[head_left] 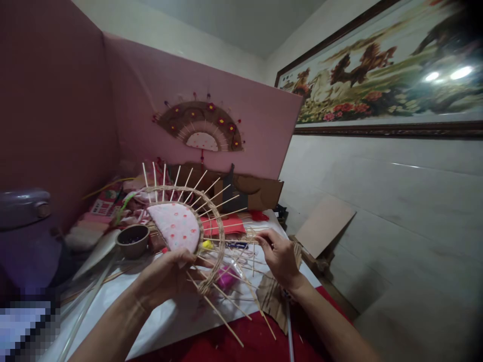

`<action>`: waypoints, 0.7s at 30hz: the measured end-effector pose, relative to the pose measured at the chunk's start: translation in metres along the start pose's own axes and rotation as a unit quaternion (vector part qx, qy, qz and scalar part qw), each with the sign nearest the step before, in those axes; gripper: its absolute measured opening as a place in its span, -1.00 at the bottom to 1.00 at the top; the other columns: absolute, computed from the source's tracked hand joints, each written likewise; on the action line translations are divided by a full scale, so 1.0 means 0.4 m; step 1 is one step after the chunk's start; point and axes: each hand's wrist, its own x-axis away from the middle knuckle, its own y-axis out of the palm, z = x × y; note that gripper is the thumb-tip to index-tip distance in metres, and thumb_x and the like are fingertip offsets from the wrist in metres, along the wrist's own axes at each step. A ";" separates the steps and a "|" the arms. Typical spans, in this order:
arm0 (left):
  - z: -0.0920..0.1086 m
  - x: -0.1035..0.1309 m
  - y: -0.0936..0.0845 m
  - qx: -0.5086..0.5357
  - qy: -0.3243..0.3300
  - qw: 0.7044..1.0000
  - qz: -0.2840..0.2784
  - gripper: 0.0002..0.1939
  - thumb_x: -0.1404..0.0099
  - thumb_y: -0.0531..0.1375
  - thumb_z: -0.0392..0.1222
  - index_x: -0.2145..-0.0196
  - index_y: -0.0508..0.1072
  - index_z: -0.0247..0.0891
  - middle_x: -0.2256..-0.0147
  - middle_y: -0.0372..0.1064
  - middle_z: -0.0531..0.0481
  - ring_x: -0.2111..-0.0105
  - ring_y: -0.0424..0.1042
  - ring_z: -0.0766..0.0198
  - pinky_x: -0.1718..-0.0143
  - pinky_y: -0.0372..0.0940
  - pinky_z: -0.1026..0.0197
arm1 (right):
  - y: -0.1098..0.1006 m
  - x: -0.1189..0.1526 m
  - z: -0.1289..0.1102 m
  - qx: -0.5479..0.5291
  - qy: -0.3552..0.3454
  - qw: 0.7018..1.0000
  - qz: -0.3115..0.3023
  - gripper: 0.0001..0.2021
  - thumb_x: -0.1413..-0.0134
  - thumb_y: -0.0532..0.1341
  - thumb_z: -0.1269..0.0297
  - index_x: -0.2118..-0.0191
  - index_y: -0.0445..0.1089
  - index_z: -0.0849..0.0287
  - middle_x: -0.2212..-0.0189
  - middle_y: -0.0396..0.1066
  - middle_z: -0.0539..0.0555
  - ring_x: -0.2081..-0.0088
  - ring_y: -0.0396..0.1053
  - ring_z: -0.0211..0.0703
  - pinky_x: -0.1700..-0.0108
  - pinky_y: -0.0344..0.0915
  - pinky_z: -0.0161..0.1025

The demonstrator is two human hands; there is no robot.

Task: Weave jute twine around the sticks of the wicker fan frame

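My left hand (171, 276) grips the lower edge of a half-made fan frame, thumb in front and fingers behind. The fan has a half-round white fabric panel (177, 226) with small red spots. Thin wooden sticks (186, 184) radiate from its curved edge, and a braided tan cord band (220, 229) arcs across them. To the right of the fan, my right hand (278, 254) is closed in a pinch near the tip of one stick. What sits between its fingertips is too small to make out.
A finished brown fan with flowers (202, 123) hangs on the pink board (260, 120). On the white-covered table are a dark bowl (133, 241), red paper (226, 225), a purple item (226, 276), loose sticks and corrugated cardboard (272, 301). A large framed picture (362, 75) hangs at right.
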 end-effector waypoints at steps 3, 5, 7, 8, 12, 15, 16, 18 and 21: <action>-0.011 -0.003 0.005 -0.023 -0.010 1.000 -0.016 -0.78 -0.09 0.06 -0.36 0.44 0.50 -0.51 0.39 0.49 -0.27 0.40 0.46 0.04 0.26 0.32 -0.02 | -0.004 -0.012 -0.022 0.051 -0.046 0.998 0.002 -0.87 -0.15 0.09 0.27 0.35 0.32 0.18 0.44 0.39 0.07 0.40 0.33 -0.20 0.34 0.15 -0.31; -0.017 -0.006 0.006 -0.040 -0.018 0.999 -0.023 -0.76 -0.10 0.05 -0.35 0.40 0.50 -0.53 0.41 0.48 -0.27 0.39 0.46 0.05 0.27 0.32 0.02 | -0.004 -0.022 -0.040 0.073 -0.071 0.995 0.006 -0.86 -0.16 0.07 0.29 0.35 0.32 0.19 0.46 0.38 0.07 0.41 0.33 -0.21 0.35 0.13 -0.32; -0.020 -0.008 0.009 -0.056 -0.025 0.998 -0.023 -0.74 -0.09 0.05 -0.34 0.37 0.49 -0.55 0.38 0.49 -0.30 0.38 0.47 0.06 0.28 0.32 0.05 | -0.003 -0.031 -0.060 0.086 -0.090 0.992 0.015 -0.85 -0.17 0.07 0.29 0.37 0.31 0.20 0.48 0.38 0.07 0.43 0.32 -0.22 0.36 0.12 -0.32; -0.022 -0.008 0.012 -0.066 -0.030 0.997 -0.024 -0.73 -0.09 0.05 -0.33 0.34 0.48 -0.56 0.36 0.49 -0.32 0.38 0.47 0.06 0.30 0.32 0.07 | -0.002 -0.035 -0.069 0.089 -0.096 0.991 0.018 -0.84 -0.17 0.07 0.29 0.38 0.31 0.20 0.49 0.37 0.07 0.44 0.31 -0.23 0.37 0.12 -0.33; -0.029 -0.004 0.023 -0.078 -0.032 0.996 -0.039 -0.71 -0.07 0.07 -0.33 0.28 0.47 -0.50 0.42 0.49 -0.26 0.41 0.47 0.07 0.34 0.33 0.09 | 0.007 -0.047 -0.094 0.106 -0.108 0.989 0.006 -0.82 -0.18 0.05 0.28 0.39 0.31 0.21 0.50 0.37 0.06 0.47 0.29 -0.24 0.38 0.08 -0.32; -0.035 0.000 0.024 -0.073 -0.014 0.996 -0.047 -0.78 -0.04 0.11 -0.35 0.35 0.50 -0.44 0.46 0.49 -0.20 0.43 0.47 0.10 0.39 0.33 0.14 | 0.015 -0.050 -0.099 0.119 -0.104 0.987 0.001 -0.82 -0.19 0.04 0.29 0.39 0.30 0.20 0.50 0.37 0.04 0.48 0.29 -0.24 0.40 0.04 -0.31; -0.036 0.002 0.024 -0.074 -0.006 0.996 -0.052 -0.79 -0.03 0.11 -0.36 0.38 0.50 -0.45 0.44 0.49 -0.21 0.43 0.47 0.10 0.39 0.33 0.15 | 0.018 -0.050 -0.098 0.119 -0.099 0.988 0.003 -0.82 -0.18 0.05 0.29 0.39 0.30 0.20 0.51 0.37 0.03 0.49 0.28 -0.25 0.41 0.03 -0.30; -0.036 0.005 0.027 -0.075 0.010 0.995 -0.071 -0.77 -0.03 0.12 -0.37 0.35 0.51 -0.45 0.34 0.49 -0.27 0.37 0.47 0.07 0.34 0.32 0.12 | 0.023 -0.049 -0.098 0.108 -0.086 0.990 0.006 -0.83 -0.18 0.05 0.29 0.38 0.30 0.19 0.52 0.37 0.02 0.49 0.29 -0.25 0.42 0.01 -0.30; -0.034 0.009 0.035 -0.052 0.053 0.991 -0.115 -0.69 -0.04 0.11 -0.38 0.23 0.49 -0.43 0.21 0.46 -0.30 0.21 0.43 -0.07 0.18 0.27 -0.04 | 0.030 -0.046 -0.101 0.076 -0.076 0.994 0.003 -0.85 -0.19 0.04 0.30 0.36 0.29 0.19 0.49 0.38 0.03 0.46 0.32 -0.24 0.40 0.03 -0.32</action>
